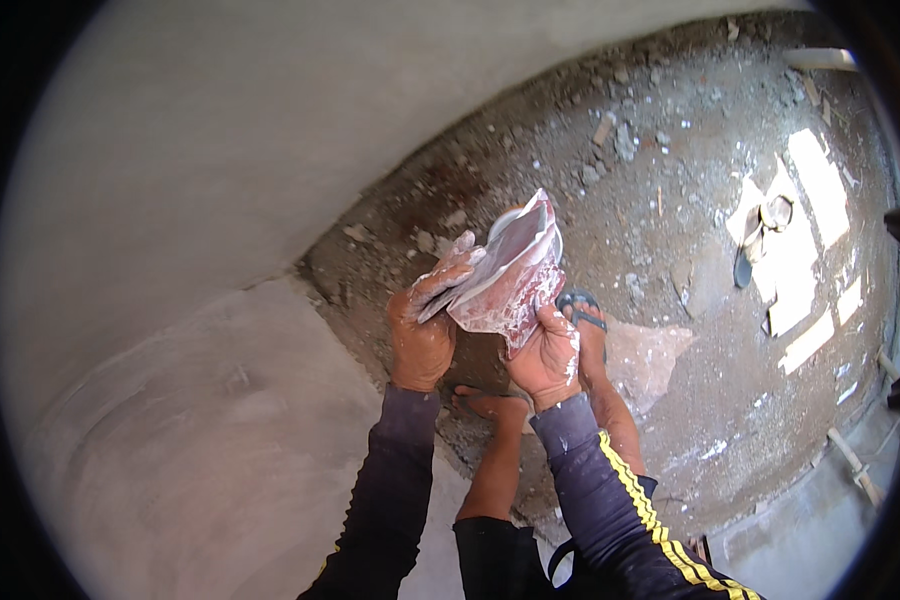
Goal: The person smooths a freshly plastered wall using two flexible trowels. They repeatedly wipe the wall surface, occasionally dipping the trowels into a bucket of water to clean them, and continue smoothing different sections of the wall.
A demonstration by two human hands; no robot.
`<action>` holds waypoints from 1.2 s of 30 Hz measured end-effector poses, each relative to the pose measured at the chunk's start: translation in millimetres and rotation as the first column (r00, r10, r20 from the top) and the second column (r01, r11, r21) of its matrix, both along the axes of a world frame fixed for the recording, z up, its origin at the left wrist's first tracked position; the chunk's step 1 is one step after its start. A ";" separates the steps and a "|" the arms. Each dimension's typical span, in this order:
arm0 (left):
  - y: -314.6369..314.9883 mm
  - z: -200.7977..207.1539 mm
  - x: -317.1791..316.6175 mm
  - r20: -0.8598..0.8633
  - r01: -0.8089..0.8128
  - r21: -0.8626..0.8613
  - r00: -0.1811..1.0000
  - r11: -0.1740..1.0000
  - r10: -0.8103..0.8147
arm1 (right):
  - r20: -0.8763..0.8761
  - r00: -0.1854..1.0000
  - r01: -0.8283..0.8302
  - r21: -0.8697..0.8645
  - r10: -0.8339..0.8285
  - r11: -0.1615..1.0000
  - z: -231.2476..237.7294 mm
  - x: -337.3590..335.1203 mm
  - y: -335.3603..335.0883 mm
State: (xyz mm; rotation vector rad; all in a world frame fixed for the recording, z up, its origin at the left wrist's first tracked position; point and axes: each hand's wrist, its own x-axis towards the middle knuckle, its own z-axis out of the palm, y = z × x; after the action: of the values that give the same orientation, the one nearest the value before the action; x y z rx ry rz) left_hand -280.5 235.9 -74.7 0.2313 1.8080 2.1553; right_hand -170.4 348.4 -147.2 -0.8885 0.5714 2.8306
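- The right hand (pixel 547 355) is closed on the lower edge of a flat plaster-smeared board (pixel 510 272), thumb over the face and fingers under, carrying it tilted up.
- The left hand (pixel 422 330) is clamped on a narrow metal tool, apparently a trowel (pixel 448 292), whose blade lies against the left edge of the board; both hands are caked in pale plaster.
- The board sits between the two hands, in the air above the floor, just in front of the person's bare foot (pixel 490 404).
- Right of the board a sandalled foot (pixel 582 312) stands on the rubble-strewn floor (pixel 670 200), beside a flat pale slab (pixel 648 358).
- Left of the board rises a smooth grey plastered wall (pixel 220 250), which fills that side of the view.
- Further right of the board, a loose sandal (pixel 750 245) lies in patches of sunlight.
- Judged from this, the step in hand is scraping or gathering material across the board with the blade.
- The next move would seem to need the board held steady while the blade draws along its face at a shallow angle, so nothing slides off the raised edge.
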 end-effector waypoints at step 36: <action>-7.7 692.3 131.2 -0.906 -0.488 -0.279 0.419 0.827 -0.059 | -0.773 0.573 0.092 0.391 0.272 0.916 681.3 23.2 63.0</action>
State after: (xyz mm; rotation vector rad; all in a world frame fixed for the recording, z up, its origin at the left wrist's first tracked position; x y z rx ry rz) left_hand -149.3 228.1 617.6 1.2869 3.0887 1.6145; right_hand -147.3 411.4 534.1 0.5672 -0.0323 3.1412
